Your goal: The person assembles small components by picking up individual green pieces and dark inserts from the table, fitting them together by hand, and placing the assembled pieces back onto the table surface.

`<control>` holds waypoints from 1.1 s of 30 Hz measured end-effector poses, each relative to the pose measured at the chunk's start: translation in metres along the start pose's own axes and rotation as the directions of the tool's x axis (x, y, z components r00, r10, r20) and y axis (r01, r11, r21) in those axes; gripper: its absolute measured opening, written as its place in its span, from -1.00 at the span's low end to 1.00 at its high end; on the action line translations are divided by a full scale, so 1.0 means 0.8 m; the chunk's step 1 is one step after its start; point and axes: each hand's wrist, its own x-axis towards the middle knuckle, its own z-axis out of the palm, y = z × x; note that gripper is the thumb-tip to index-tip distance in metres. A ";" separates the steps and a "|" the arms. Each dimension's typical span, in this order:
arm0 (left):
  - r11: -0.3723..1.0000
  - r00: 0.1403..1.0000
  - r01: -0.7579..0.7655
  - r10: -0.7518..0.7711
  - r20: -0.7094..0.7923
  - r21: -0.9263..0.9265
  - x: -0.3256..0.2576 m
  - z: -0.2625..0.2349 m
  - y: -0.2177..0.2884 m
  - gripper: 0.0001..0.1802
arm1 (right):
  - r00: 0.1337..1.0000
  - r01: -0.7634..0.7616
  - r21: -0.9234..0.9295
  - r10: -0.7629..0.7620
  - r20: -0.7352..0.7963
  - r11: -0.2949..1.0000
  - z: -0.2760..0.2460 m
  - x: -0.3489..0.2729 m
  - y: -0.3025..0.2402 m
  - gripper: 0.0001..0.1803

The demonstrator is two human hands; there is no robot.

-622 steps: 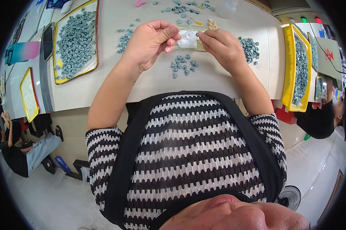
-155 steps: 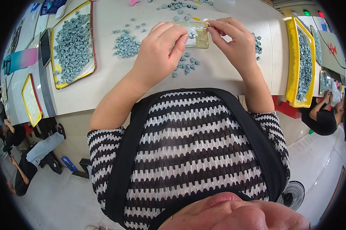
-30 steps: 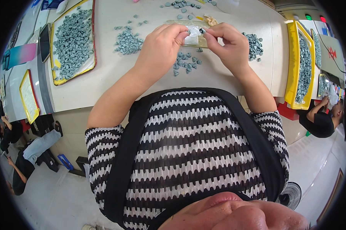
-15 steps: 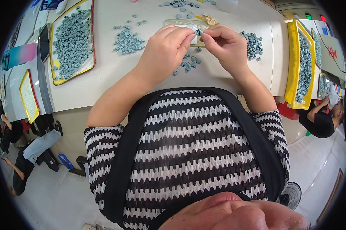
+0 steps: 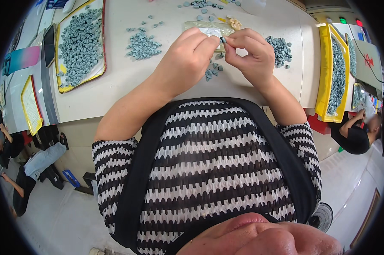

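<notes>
Over the white table, my left hand [image 5: 184,61] and my right hand [image 5: 252,54] meet fingertip to fingertip. Both are pinched on one small dark teal piece [image 5: 222,40], mostly covered by the fingers. Behind them lies a flat clear-and-white pad [image 5: 192,25], partly hidden. A pile of small grey-green pieces [image 5: 142,45] is left of my left hand. Another pile [image 5: 280,52] sits beside my right hand. Several loose pieces [image 5: 212,72] lie between my wrists.
At the left stands a yellow-and-red-rimmed tray [image 5: 82,86] full of grey-green pieces, with a dark phone [image 5: 49,46] beside it. A yellow bin [image 5: 323,87] of pieces is at the right edge. Beyond the pad is a crumpled beige lump [image 5: 235,24]. Other people sit at both sides.
My left hand has turned slightly and its fingers have curled in more. The small piece has shifted a little nearer to me, still between both hands' fingertips.
</notes>
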 end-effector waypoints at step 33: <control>0.974 0.991 -0.132 0.134 0.001 0.185 0.004 -0.011 0.007 -0.64 | 0.984 0.131 -0.019 -0.133 -0.120 0.991 0.005 -0.002 -0.006 -0.80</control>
